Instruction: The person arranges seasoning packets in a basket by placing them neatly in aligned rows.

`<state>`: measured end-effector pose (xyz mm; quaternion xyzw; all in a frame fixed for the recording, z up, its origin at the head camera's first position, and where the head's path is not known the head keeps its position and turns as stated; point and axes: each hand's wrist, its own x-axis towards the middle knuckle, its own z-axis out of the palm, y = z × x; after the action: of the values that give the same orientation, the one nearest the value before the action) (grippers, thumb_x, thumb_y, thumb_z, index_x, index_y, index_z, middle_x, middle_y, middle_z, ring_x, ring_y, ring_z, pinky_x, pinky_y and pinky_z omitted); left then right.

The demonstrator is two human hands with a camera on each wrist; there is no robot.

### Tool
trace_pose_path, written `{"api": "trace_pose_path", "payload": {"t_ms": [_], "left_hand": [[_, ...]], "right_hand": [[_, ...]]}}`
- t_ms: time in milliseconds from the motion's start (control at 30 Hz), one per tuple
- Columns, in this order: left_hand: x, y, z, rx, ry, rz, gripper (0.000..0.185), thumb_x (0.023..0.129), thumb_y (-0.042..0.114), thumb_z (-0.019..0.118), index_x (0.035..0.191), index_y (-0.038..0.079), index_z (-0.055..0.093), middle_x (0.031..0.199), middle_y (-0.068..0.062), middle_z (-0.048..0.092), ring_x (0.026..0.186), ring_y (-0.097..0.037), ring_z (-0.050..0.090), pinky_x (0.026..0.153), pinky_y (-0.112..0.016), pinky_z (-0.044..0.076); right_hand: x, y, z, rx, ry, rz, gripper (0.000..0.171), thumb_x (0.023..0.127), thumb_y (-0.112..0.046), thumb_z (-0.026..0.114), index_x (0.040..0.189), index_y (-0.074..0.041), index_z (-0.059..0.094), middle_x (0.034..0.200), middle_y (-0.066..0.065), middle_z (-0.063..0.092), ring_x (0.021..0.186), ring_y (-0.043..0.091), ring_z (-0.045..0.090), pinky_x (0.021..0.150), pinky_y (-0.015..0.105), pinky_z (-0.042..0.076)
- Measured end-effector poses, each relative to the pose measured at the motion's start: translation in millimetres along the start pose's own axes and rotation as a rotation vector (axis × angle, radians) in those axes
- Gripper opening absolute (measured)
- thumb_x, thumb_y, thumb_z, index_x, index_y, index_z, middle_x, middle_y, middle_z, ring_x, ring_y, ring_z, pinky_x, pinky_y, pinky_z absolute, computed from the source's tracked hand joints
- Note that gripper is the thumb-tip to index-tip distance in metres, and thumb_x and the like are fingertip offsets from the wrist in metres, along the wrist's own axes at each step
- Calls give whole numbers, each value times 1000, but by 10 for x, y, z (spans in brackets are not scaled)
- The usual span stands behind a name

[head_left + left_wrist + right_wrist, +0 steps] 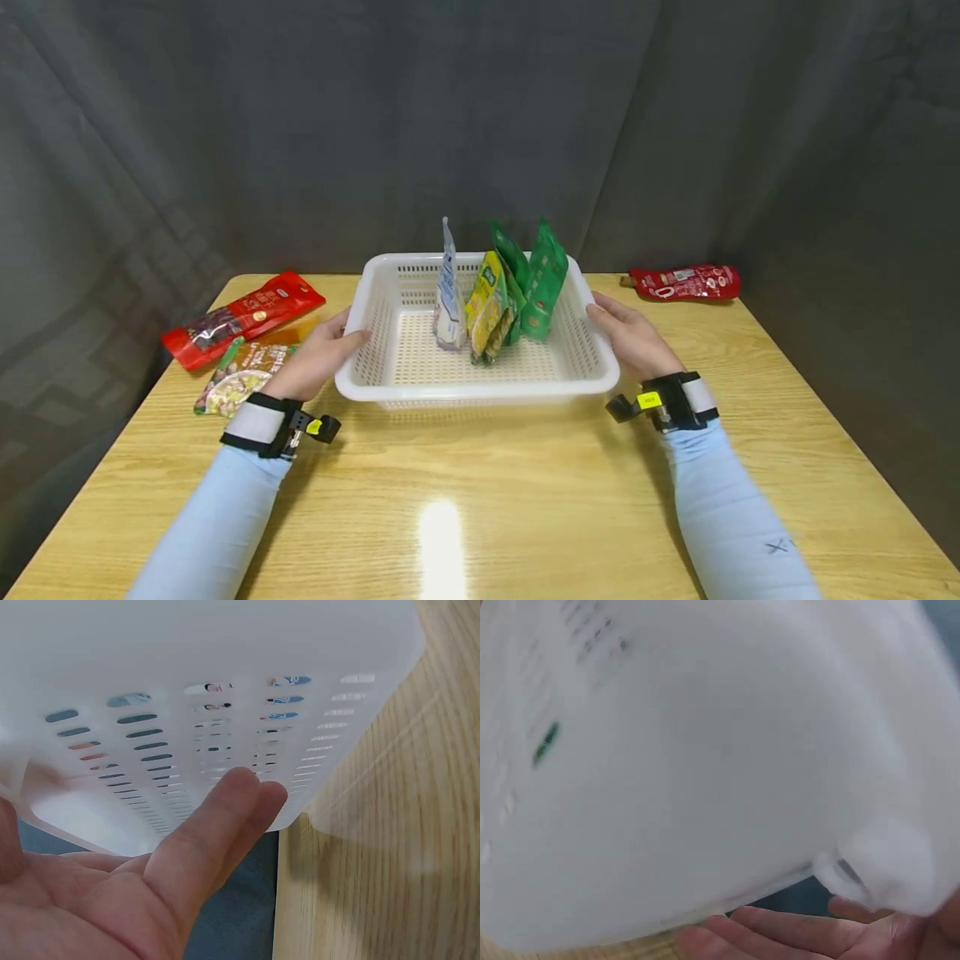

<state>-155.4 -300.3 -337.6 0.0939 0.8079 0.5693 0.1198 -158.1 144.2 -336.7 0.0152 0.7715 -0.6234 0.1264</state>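
Observation:
A white perforated basket (472,385) stands in the middle of the wooden table (480,500). Inside it several pouches stand upright: a white one (448,292), a yellow one (486,304) and green ones (543,283). My left hand (318,358) holds the basket's left side, thumb on the rim. In the left wrist view its fingers (217,825) lie straight along the slotted wall (225,660). My right hand (630,337) holds the right side the same way. The right wrist view shows its fingers (780,930) under the blurred basket wall (705,750). Whether the basket is lifted off the table I cannot tell.
A long red pouch (243,318) and an orange-green snack bag (243,375) lie at the table's left edge beside my left wrist. Another red pouch (684,282) lies at the far right corner. A dark curtain hangs behind the table.

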Motion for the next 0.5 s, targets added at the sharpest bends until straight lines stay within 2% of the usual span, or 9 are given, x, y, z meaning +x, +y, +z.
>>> {"api": "trace_pose_path", "payload": {"t_ms": [133, 300, 400, 500], "left_hand": [[-15, 7, -13, 2, -1, 3, 66, 105, 19, 47, 159, 9, 12, 150, -29, 37, 118, -48, 54, 85, -55, 53], [-33, 17, -31, 15, -11, 15, 65, 105, 23, 48, 159, 6, 15, 146, -30, 41, 117, -46, 56, 86, -52, 54], [-58, 44, -83, 74, -20, 20, 65, 106, 31, 48, 158, 4, 19, 142, -29, 47, 116, -42, 58, 89, -50, 54], [-105, 101, -208, 130, -17, 17, 67, 105, 38, 47, 156, 0, 24, 142, -28, 48, 118, -42, 57, 91, -50, 52]], "right_hand": [[-10, -26, 42, -35, -10, 17, 64, 106, -37, 42, 161, -21, 12, 149, 22, 41, 121, 39, 54, 89, 46, 54], [-22, -45, 74, -114, 9, 31, 64, 106, -39, 40, 161, -22, 11, 148, 23, 42, 117, 38, 56, 84, 41, 56], [-30, -46, 71, -142, 14, 42, 64, 106, -41, 40, 161, -23, 11, 147, 24, 43, 115, 38, 57, 82, 41, 57], [-31, -43, 66, -140, 7, 43, 65, 106, -42, 39, 161, -24, 10, 148, 25, 42, 115, 39, 57, 81, 42, 57]]}}
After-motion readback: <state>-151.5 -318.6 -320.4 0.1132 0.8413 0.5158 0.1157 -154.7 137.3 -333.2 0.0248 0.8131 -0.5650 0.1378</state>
